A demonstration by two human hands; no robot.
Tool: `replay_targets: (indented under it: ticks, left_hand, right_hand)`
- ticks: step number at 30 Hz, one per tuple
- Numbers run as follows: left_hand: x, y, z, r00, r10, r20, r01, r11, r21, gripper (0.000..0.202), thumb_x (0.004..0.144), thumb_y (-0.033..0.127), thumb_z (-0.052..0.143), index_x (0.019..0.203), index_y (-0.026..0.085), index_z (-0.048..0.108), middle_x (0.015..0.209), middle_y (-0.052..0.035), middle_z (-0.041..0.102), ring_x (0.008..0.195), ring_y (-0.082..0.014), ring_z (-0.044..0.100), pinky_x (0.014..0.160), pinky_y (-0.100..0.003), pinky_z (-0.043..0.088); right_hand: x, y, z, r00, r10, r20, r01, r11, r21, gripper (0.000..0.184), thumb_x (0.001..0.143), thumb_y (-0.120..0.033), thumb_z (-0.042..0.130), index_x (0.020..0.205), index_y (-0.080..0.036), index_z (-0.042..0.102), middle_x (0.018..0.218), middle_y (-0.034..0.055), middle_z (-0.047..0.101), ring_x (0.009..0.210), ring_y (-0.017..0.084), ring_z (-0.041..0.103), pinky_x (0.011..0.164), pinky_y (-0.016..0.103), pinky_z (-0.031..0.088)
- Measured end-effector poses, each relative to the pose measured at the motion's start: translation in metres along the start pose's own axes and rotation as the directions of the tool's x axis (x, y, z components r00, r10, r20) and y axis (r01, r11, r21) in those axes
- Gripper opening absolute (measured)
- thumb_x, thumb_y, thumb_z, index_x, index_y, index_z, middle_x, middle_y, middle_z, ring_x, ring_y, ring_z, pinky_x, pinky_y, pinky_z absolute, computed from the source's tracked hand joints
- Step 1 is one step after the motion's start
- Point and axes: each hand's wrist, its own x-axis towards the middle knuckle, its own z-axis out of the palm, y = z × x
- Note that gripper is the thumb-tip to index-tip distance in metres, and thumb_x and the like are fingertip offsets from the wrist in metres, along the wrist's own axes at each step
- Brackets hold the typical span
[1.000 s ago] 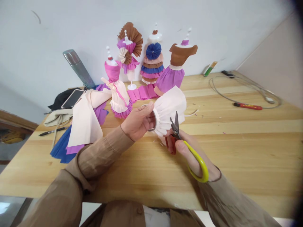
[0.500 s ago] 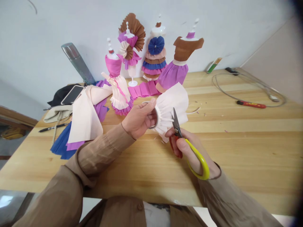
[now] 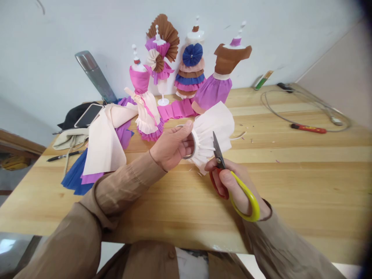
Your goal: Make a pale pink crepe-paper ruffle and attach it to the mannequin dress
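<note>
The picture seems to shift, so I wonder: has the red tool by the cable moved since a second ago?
No: the red tool holds its place against the tabletop and the plug; the whole view has shifted slightly.

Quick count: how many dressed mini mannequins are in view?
4: pink-topped mannequin, leftmost; brown-fan mannequin, behind and right of it; blue-rosette mannequin, third; brown-topped mannequin, rightmost, behind the white gathered piece. None seem hidden.

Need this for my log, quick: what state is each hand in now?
Left hand: closed, holding the thin, gathered white sheet by its round grey-rimmed end.
Right hand: closed around the dark-bladed metal scissors with yellow and red handles.
</note>
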Motion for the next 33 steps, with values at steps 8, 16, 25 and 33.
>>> replay_targets:
  ticks: [8, 16, 25, 33]
  left_hand:
    - [0.0002, -0.0008, -0.0012, 1.000, -0.004, -0.006, 0.003, 1.000, -0.011, 0.024, 0.096, 0.029, 0.051, 0.079, 0.014, 0.057, 0.066, -0.0007, 0.064, 0.055, -0.0085, 0.058, 0.052, -0.020, 0.043]
    - [-0.0002, -0.0005, -0.0015, 1.000, -0.005, 0.015, 0.005, 1.000, 0.006, 0.023, 0.091, 0.036, 0.061, 0.085, 0.013, 0.061, 0.064, 0.0004, 0.064, 0.049, -0.0066, 0.052, 0.051, -0.020, 0.041]
    - [-0.0004, -0.0010, -0.0015, 1.000, -0.004, 0.026, 0.004, 1.000, 0.005, 0.024, 0.091, 0.034, 0.061, 0.078, 0.014, 0.058, 0.064, 0.0006, 0.062, 0.053, -0.0074, 0.055, 0.054, -0.020, 0.042]
    - [-0.0005, 0.0014, -0.0002, 1.000, 0.008, 0.008, -0.008, 1.000, 0.011, 0.025, 0.096, 0.026, 0.053, 0.074, 0.014, 0.055, 0.061, 0.0013, 0.059, 0.052, -0.0076, 0.056, 0.053, -0.019, 0.045]
  right_hand:
    - [-0.0005, 0.0014, 0.0008, 0.999, -0.031, -0.009, 0.031, 0.999, 0.011, 0.040, 0.095, -0.059, 0.043, 0.092, -0.020, 0.055, 0.047, -0.0074, 0.039, 0.039, 0.008, 0.033, 0.042, 0.027, 0.026]
    - [-0.0008, 0.0013, 0.0010, 0.999, -0.034, -0.012, 0.034, 0.999, 0.002, 0.042, 0.095, -0.059, 0.042, 0.089, -0.020, 0.055, 0.044, -0.0077, 0.038, 0.037, 0.008, 0.032, 0.041, 0.027, 0.025]
    - [-0.0016, 0.0022, 0.0037, 0.998, 0.035, -0.061, -0.034, 0.999, 0.018, 0.045, 0.091, -0.064, 0.045, 0.083, -0.020, 0.055, 0.042, -0.0075, 0.035, 0.036, 0.009, 0.029, 0.039, 0.027, 0.022]
    - [-0.0043, 0.0056, 0.0045, 0.988, 0.093, -0.127, -0.094, 0.996, -0.004, 0.048, 0.089, -0.066, 0.047, 0.081, -0.020, 0.057, 0.042, -0.0065, 0.038, 0.038, 0.009, 0.033, 0.039, 0.026, 0.024]
